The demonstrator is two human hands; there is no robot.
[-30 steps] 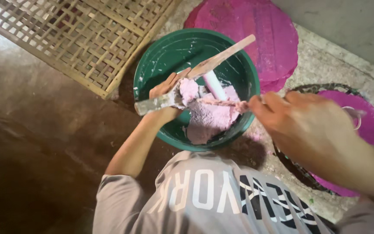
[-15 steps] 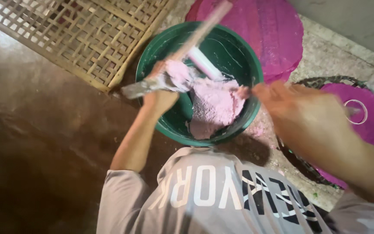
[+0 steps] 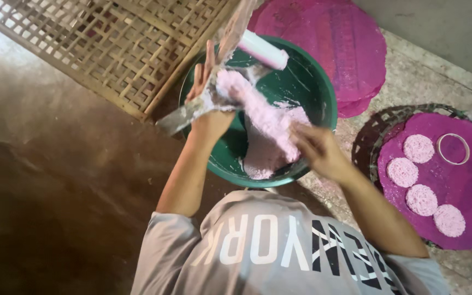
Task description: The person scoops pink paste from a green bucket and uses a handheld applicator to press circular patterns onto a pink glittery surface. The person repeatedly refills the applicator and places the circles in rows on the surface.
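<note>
Your left hand (image 3: 206,104) grips a paddle (image 3: 192,109) caked with pink dough (image 3: 263,123) over the green basin (image 3: 312,87). Your right hand (image 3: 315,147) digs into that dough. Four pink discs (image 3: 422,199) sit on the purple mat (image 3: 465,180) nearby.

A speckled floor (image 3: 405,82) carries a green basin (image 3: 318,93) under both hands, a bamboo lattice (image 3: 110,43) beyond the left hand, a magenta mat (image 3: 334,38) past the basin, and a round tray (image 3: 372,136) beside the right hand
</note>
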